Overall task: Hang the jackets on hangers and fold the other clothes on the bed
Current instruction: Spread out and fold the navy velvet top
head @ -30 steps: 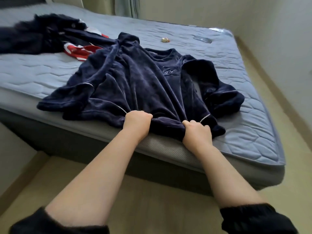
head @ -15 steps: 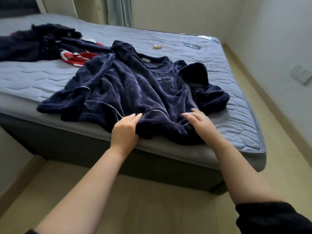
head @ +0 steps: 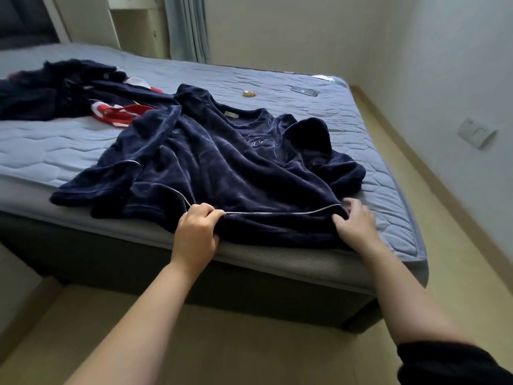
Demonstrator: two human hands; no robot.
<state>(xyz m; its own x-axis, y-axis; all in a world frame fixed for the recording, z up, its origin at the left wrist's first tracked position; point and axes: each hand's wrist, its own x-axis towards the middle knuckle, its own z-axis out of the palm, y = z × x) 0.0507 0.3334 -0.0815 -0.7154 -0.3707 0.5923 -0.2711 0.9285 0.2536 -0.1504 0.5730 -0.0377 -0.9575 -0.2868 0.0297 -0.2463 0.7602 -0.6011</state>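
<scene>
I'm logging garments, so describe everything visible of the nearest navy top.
The navy velour top lies rumpled, front up, on the quilted mattress, hem at the near edge. Pale piping trims hem and cuffs; a tan neck label and chest embroidery show. The left hand pinches the hem; the right hand holds its corner.

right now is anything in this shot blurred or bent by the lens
Head view: dim, soft light, no glare; the right hand is motion-blurred at its fingers; the left hand, gripping the top, is sharp; the bed edge bows from wide-angle distortion; the socket is smeared.
</scene>
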